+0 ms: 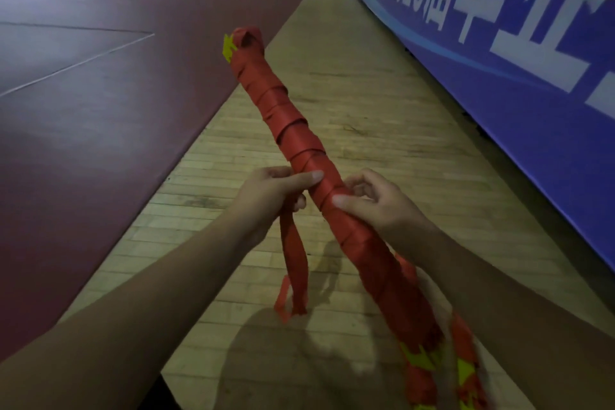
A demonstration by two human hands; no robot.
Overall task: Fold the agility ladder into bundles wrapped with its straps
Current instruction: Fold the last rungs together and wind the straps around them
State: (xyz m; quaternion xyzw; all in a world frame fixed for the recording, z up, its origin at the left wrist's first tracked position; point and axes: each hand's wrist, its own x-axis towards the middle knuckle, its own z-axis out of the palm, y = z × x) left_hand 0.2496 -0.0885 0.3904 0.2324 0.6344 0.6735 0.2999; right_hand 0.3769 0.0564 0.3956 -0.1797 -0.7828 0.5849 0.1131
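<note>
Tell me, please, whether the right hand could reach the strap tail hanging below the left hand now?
Probably not directly: the right hand grips the wrapped ladder bundle, which lies between it and the strap tail held by the left hand. It would need to let go first.
</note>
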